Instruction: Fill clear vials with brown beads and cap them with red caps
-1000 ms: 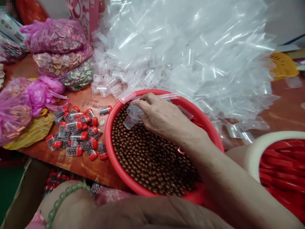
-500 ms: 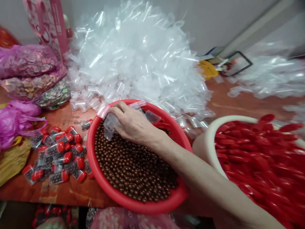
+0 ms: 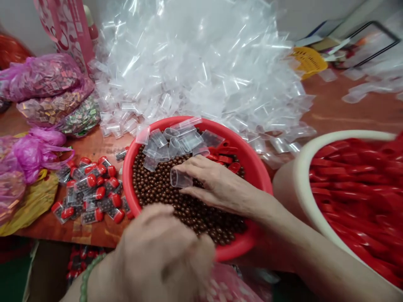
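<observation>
Over a red basin (image 3: 127, 176) of small brown balls (image 3: 157, 178), my right hand (image 3: 217, 184) grips a clear plastic tube (image 3: 181, 178) between thumb and fingers, its open end facing left. My left hand (image 3: 163, 256), with a green bead bracelet (image 3: 84, 282) at the wrist, is in front of the basin's near rim, blurred by motion; whether it holds anything is hidden. Several empty clear tubes (image 3: 189, 140) lie on the balls at the back of the basin. Beside them are some red plastic caps (image 3: 224, 154).
A big heap of clear tubes (image 3: 195, 71) rises behind the basin. Filled red-capped tubes (image 3: 92, 188) lie at the left, near purple bags (image 3: 47, 79). A cream tub (image 3: 291, 176) of red plastic pieces (image 3: 362, 188) stands at the right.
My right hand has moved right and toward me from the tubes at the basin's back left, now holding one tube. My left hand has risen into view before the basin. The view has shifted.
</observation>
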### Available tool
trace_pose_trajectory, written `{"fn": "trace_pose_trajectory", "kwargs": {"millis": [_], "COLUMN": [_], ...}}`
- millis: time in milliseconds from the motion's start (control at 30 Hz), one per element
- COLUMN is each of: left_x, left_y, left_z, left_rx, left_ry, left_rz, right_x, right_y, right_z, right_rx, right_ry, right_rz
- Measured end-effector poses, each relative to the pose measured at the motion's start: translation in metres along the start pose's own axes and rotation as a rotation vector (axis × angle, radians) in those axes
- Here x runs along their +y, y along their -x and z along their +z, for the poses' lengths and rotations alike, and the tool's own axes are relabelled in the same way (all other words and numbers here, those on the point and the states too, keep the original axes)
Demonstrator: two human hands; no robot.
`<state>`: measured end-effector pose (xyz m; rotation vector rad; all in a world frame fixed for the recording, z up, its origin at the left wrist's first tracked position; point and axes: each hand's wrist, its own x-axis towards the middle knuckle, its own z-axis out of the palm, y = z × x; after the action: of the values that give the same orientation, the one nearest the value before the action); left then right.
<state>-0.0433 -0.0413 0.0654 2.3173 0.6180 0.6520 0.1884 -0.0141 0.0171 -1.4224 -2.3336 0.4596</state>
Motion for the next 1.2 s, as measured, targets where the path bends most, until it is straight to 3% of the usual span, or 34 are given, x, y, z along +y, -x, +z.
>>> {"fn": "trace_pose_trajectory", "kwargs": {"millis": [133,300,433,567,733,900,1000,1200], "left_x": [-0.042,-0.060,-0.063,-0.069,-0.077,-0.079,-0.079,-0.082], "left_y": [-0.016,-0.030,-0.039,-0.042,-0.039,-0.039,-0.041,-0.047], "left_z": [0.019,0.033,0.034,0.031,0.028,0.026,0.028,0.035], "left_rx": [0.021,-0.208,-0.331,-0.349,-0.221,-0.085,-0.064,-0.070], "left_ry": [-0.364,-0.611,-0.474,-0.315,-0.123,0.091,0.229,0.515], "left_rz": [-0.073,-0.336,-0.387,-0.413,-0.363,-0.358,-0.420,-0.519], "right_x": [-0.006,-0.025,-0.035,-0.020,0.002,0.004,0.001,-0.008], "right_y": [0.014,0.006,-0.012,-0.017,-0.006,0.000,0.001,0.004], "right_z": [-0.002,0.009,0.022,0.027,0.026,0.025,0.021,0.012], "right_rx": [-0.134,-0.334,-0.398,-0.402,-0.261,-0.058,-0.037,0.019], "right_ry": [0.315,0.524,0.424,0.165,-0.285,-0.690,-0.723,-0.562], "right_rz": [0.038,0.159,0.166,0.232,0.214,0.124,0.096,0.085]}}
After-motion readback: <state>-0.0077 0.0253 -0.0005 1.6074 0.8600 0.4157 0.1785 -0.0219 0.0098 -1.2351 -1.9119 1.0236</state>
